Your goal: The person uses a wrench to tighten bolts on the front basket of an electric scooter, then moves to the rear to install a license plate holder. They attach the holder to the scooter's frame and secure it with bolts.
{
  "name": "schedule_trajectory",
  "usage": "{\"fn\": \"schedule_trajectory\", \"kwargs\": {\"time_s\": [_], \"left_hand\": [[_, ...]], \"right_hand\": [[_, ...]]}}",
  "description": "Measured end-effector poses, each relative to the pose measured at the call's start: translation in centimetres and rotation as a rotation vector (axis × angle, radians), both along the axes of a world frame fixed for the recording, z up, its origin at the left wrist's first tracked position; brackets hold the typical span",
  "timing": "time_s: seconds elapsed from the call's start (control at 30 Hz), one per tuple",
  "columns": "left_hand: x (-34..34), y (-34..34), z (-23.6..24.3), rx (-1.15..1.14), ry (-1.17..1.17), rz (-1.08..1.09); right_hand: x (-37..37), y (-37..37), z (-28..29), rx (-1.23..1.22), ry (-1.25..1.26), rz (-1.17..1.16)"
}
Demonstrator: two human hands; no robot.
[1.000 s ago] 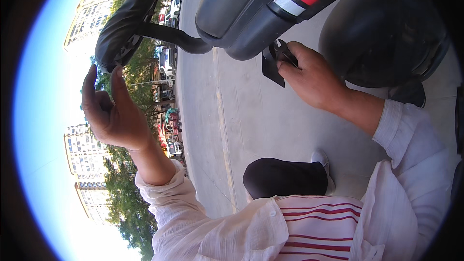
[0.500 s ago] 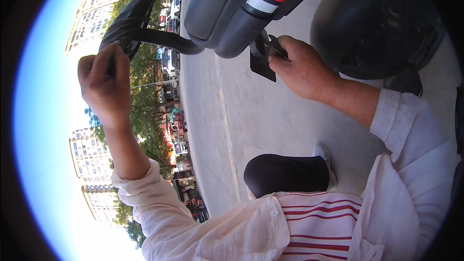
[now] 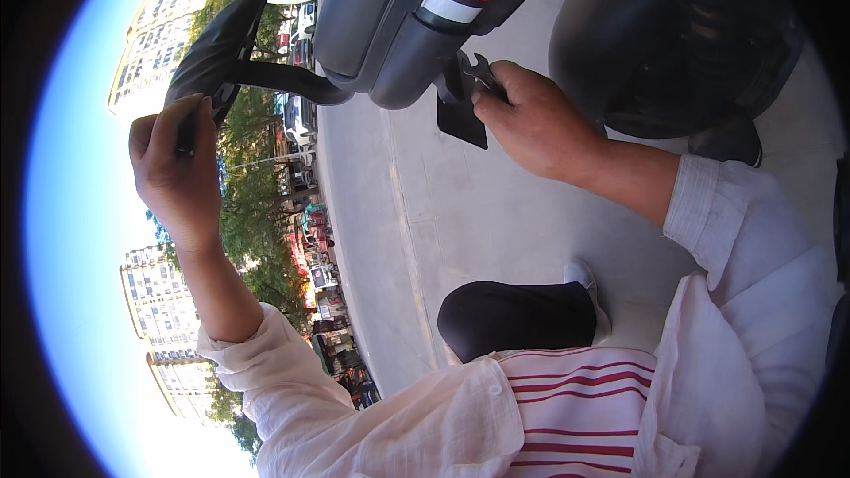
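Head view: I see the right hand [image 3: 540, 119] closed around a wrench [image 3: 481, 75], forked end sticking out beside a black plate [image 3: 462, 124], near the black housing [image 3: 363, 18]. Left hand [image 3: 177, 173] has its fingers narrow at the near end of a black pad [image 3: 212, 57] on a curved arm [image 3: 297, 81]; can't tell what they grip.

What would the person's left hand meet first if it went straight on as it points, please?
Most likely the black padded part on the curved stem; the left hand sits at its lower end, though depth leaves contact unclear.
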State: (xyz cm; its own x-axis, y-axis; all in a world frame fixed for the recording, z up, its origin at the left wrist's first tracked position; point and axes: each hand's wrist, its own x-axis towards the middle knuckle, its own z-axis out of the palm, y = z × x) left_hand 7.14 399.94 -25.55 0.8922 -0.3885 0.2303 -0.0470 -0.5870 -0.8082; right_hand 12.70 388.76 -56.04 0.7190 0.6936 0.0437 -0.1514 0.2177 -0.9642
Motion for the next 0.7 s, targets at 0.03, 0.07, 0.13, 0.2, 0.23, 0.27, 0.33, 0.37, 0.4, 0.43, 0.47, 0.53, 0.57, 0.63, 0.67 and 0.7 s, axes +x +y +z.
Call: {"fn": "schedule_trajectory", "kwargs": {"time_s": [0.03, 0.07, 0.13, 0.2, 0.23, 0.27, 0.33, 0.37, 0.4, 0.43, 0.47, 0.53, 0.57, 0.63, 0.67, 0.7], "left_hand": [[-0.1, 0.1, 0.1, -0.013, -0.002, 0.002], [-0.1, 0.3, 0.0, -0.031, -0.006, -0.003], [-0.3, 0.6, 0.0, -0.003, -0.009, -0.001], [-1.5, 0.1, -1.7, -0.020, -0.085, -0.113], [-2.2, 0.1, -2.8, -0.031, -0.122, -0.172], [-3.8, 0.6, -4.0, -0.290, -0.101, -0.258], [-6.2, 2.0, -8.5, -0.879, -0.082, -0.204], [-7.1, 2.2, -11.2, -1.183, -0.083, -0.037], [-6.9, 2.6, -13.4, -1.450, -0.014, 0.202], [-6.0, 3.3, -15.6, -1.701, 0.068, 0.457], [-5.4, 4.3, -17.7, -1.875, 0.086, 0.563], [-4.2, 7.8, -20.7, -2.154, 0.123, 0.625], [-3.4, 9.8, -21.4, -2.259, 0.135, 0.580], [1.2, 6.7, -24.6, -2.282, -0.112, 0.401], [2.4, 7.7, -25.0, -2.388, 0.003, 0.341], [3.4, 9.2, -25.5, -2.492, 0.128, 0.276]], "right_hand": [[0.0, 0.5, -0.4, -0.011, -0.027, -0.021], [0.2, 0.9, -0.9, -0.029, -0.056, -0.049], [0.5, 1.5, -1.8, 0.026, -0.036, -0.093], [1.0, 2.1, -2.4, 0.095, 0.027, -0.078], [1.3, 2.3, -2.5, 0.132, 0.080, -0.047], [1.4, 2.6, -2.5, 0.175, 0.136, -0.003], [1.9, 2.4, -2.8, 0.044, -0.003, -0.051], [2.1, 2.6, -3.0, -0.021, -0.068, -0.064], [2.2, 3.4, -4.0, -0.038, -0.159, -0.096], [2.3, 4.2, -4.9, -0.056, -0.245, -0.131], [2.4, 4.2, -4.3, -0.084, -0.220, -0.077], [2.3, 4.1, -3.0, -0.126, -0.151, 0.009], [2.3, 4.3, -2.4, -0.135, -0.107, 0.048], [2.7, 4.1, -2.6, -0.117, -0.080, 0.028], [2.6, 3.7, -2.5, -0.072, -0.098, -0.020], [2.6, 3.4, -2.5, -0.030, -0.118, -0.071]]}}
